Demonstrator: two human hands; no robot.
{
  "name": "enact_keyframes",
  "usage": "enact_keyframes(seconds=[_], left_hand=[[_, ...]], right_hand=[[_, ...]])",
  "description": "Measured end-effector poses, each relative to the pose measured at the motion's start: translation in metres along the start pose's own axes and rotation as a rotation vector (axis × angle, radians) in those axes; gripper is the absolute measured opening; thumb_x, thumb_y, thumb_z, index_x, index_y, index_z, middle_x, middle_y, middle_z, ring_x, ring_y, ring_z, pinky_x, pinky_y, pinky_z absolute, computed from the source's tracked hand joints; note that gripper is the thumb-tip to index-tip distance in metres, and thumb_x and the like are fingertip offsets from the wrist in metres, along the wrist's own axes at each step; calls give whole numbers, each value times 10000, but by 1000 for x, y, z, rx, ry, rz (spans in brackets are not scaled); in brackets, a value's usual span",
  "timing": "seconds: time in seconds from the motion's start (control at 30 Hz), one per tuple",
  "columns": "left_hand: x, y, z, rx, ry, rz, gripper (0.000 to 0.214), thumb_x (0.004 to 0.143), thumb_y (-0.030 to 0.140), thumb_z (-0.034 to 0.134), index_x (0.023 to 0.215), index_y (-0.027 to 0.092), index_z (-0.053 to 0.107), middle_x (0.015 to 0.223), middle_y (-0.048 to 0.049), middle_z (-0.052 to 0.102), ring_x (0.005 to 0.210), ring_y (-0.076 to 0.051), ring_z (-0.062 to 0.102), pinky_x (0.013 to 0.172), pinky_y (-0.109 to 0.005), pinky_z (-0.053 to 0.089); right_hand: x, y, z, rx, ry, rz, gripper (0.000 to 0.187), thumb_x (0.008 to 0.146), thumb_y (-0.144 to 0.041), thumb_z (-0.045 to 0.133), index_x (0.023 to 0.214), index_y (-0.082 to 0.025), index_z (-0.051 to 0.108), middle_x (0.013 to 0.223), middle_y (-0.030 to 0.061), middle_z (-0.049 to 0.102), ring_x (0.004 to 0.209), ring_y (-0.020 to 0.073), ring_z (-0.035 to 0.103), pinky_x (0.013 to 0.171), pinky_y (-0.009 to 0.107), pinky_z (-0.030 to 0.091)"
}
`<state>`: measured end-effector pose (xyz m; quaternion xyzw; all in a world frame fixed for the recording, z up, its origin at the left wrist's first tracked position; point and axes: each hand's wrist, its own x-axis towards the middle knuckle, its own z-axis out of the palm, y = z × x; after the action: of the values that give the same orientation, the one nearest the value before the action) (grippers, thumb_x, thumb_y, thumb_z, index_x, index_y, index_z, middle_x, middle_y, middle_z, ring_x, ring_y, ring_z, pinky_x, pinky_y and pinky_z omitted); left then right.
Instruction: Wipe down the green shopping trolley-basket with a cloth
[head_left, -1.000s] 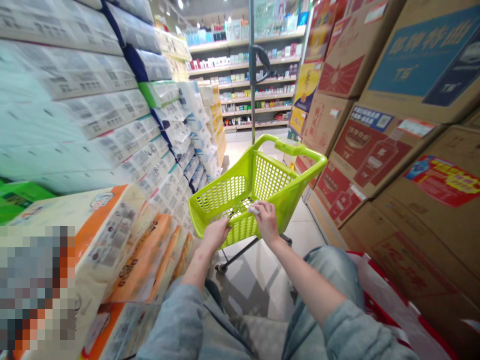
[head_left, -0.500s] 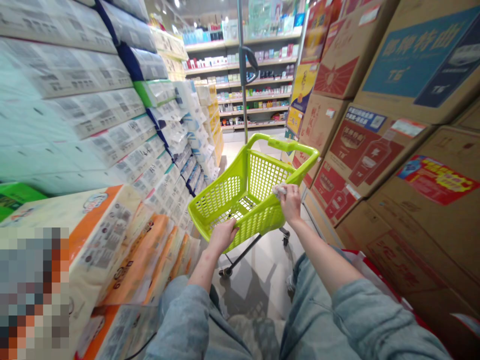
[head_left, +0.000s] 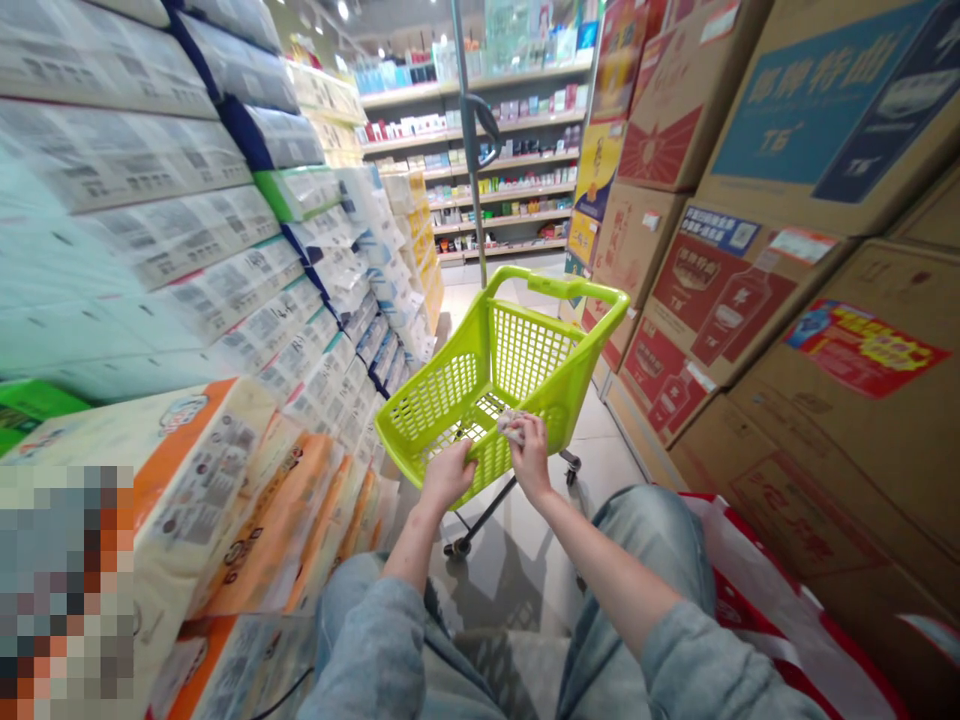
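A lime-green shopping cart [head_left: 517, 350] with a perforated plastic basket stands on the floor in front of me, its handle at the far end. My left hand [head_left: 450, 472] is closed over the basket's near rim. In my right hand [head_left: 531, 455] is a crumpled pale cloth [head_left: 511, 424], pressed against the same rim a little to the right of my left hand. The fingers of both hands are wrapped round, so parts of the cloth and the rim are hidden.
Stacked packs of tissue paper [head_left: 172, 140] wall the left side, with orange-and-cream packs [head_left: 262, 520] near my left knee. Cardboard cartons [head_left: 795, 290] rise on the right. A red-and-white bag [head_left: 757, 570] lies by my right leg. A grey pole [head_left: 471, 150] and stocked shelves [head_left: 517, 130] stand behind the cart.
My right hand has slid the cloth along the rim, leftward and nearer to me, from the handle end toward my left hand. The left hand keeps its hold on the rim.
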<state>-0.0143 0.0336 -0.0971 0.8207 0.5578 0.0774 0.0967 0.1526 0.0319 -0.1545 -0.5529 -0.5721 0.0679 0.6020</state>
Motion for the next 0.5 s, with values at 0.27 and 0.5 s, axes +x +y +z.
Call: enact_keyframes(seconds=[0.27,0.5], left_hand=[[2,-4,-3,-96,-39,-55,284,839,308,537,1113,247,580,1120,-24,671,1035,-191,612,833,-268,441],[0,7,3,-126,-44,-28,345,825,270,545,1169,266,535,1143,-13,658,1052,-191,607,867,-284,450]], right_hand=[[30,36,-30,-54,270,194,115,773,-230,503,879,-204,541,950,74,511,957,232,519,907,419,430],[28,90,-14,27,233,317,171,712,-294,516,853,-200,541,904,84,573,909,228,545,858,415,459]])
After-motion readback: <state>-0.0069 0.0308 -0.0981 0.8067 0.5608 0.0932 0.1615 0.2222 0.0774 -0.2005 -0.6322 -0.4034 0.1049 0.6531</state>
